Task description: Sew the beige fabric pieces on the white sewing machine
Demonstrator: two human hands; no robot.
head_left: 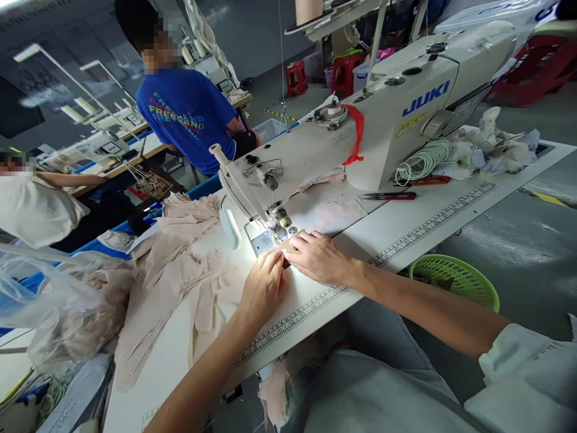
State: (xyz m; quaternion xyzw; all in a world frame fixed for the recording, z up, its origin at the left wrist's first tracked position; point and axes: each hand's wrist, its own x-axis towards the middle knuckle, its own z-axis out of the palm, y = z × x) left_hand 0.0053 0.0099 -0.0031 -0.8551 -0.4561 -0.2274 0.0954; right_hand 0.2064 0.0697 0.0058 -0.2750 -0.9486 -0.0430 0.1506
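Note:
Both hands work close together in front of the lit needle area of a white JUKI sewing machine point(315, 144). My left hand point(264, 282) has its fingers pinched on the near edge of a small beige fabric piece point(286, 245). Beside it my right hand point(315, 257) presses and grips the same fabric piece, fingers bent over it. Much of the cloth is hidden under the fingers. Just beyond the fingertips are the presser foot and the metal needle plate point(264, 242). Layered beige fabric pieces point(180, 264) lie spread left of my left hand.
Thread snips point(390, 196), a coil of pale cord point(424, 161) and crumpled scraps point(491, 147) lie right of the machine. A plastic bag point(81, 307) sits at left. A green basket point(460, 273) stands below the table edge. Two people point(184, 114) are beyond the machine.

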